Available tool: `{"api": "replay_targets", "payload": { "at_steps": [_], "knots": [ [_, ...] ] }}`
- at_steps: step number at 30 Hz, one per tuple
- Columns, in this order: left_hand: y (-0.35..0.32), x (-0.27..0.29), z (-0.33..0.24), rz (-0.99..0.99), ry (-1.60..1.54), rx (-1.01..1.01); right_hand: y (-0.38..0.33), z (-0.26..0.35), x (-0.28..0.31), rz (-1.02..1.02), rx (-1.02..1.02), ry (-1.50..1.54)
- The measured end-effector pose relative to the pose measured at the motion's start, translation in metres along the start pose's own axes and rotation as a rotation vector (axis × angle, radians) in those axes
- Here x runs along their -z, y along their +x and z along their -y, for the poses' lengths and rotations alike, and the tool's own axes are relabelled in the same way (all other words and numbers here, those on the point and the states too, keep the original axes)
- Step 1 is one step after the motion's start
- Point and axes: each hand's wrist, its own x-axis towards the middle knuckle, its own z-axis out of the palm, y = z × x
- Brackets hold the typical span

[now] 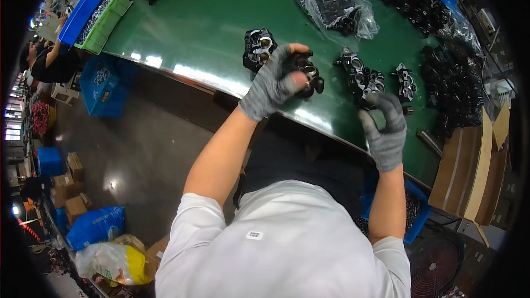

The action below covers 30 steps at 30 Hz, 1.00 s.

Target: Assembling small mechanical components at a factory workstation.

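Two fingerless-style grey knit gloves: one on each hand, bare fingertips showing on the left.
Left hand: the left hand (269, 89) is over the near edge of the glossy green tabletop (193, 30), thumb and fingers closed around a part.
Part in grasp: a black-and-metal casting with rounded knobs (311, 75), blurred, at the right side of the left hand, well left of the other hand.
Neighbouring part: a black-and-silver casting with round brassy recesses (258, 49), just beyond the left hand.
Right hand: the right hand (386, 135) is released, fingers curled and apart from the thumb; whether its fingertips touch the parts beyond cannot be told.
Parts by right hand: a cluster of black-and-silver castings (359, 74) just beyond it, and a separate slim black-and-silver casting (406, 83) to the right.
Far-left bins: a blue plastic bin (84, 12) beside a light-green plastic bin (116, 26) filled with small shiny pieces.
Floor crate, left: a blue plastic crate (105, 105) with small pale pieces.
Far bag: a clear plastic bag (361, 19) containing black parts.
Near-right tub: a blue plastic tub (424, 211) holding small dark pieces.
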Motion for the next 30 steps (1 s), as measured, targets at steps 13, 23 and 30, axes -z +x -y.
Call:
{"api": "replay_targets", "payload": {
  "at_steps": [13,23,30],
  "knots": [
    [-0.018,0.022,-0.033,-0.281,1.57,-0.45,-0.034,-0.047,0.042,-0.152,-0.264,-0.201],
    [0.025,-0.102,0.001,-0.028,0.671,-0.132,0.028,-0.041,0.006,-0.08,-0.157,-0.162],
    [0.052,-0.103,0.016,0.075,0.721,-0.041,-0.006,-0.053,0.05,-0.213,-0.25,-0.116]
  ]
}}
